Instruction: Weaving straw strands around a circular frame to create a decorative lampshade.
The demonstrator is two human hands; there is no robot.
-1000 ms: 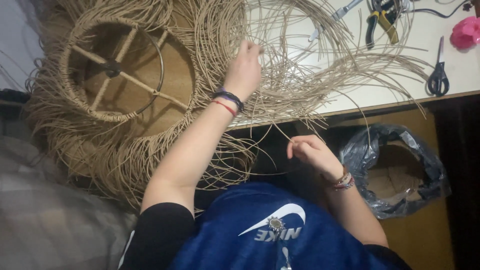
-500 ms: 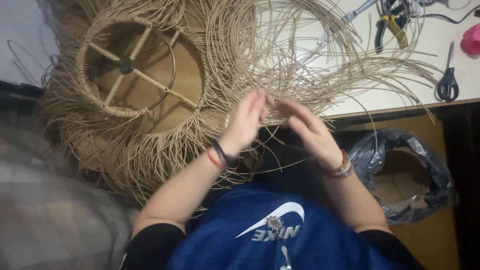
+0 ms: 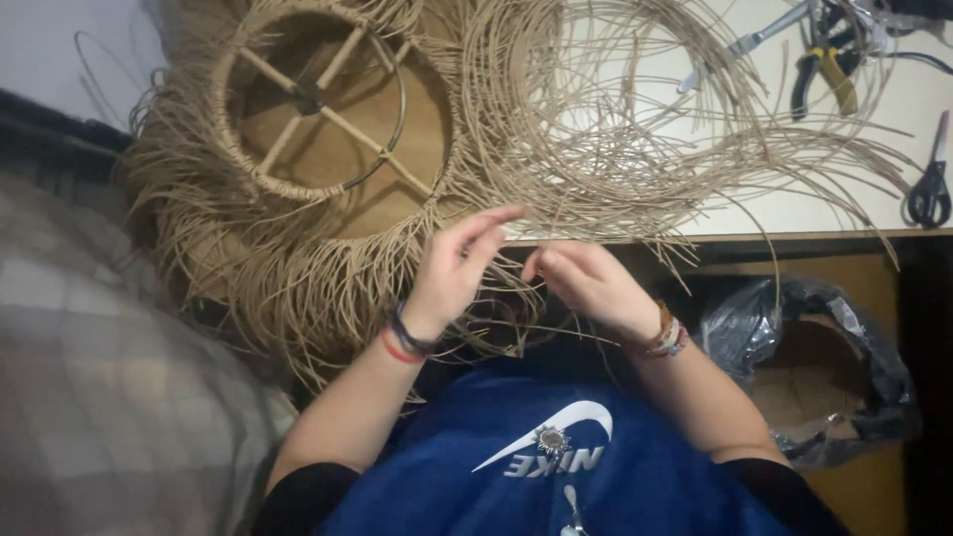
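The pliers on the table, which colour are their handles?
The pliers have yellow and black handles, seen in the head view, the only view.

My left hand (image 3: pixel 452 273) and right hand (image 3: pixel 588 283) meet at the bench (image 3: pixel 794 203) edge. The woven frame (image 3: pixel 318 149) lies left on the bench, loose strands (image 3: pixel 635 129) beside it, pliers (image 3: pixel 824 69) and scissors (image 3: pixel 928 189) far right. A bag (image 3: pixel 804 367) sits below.

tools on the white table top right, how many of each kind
pliers with yellow and black handles: 1
scissors with black handles: 1
slim metal hand tool, kind too blurred to tell: 1
total: 3
More may lie under the loose rattan strands or beyond the frame edge.
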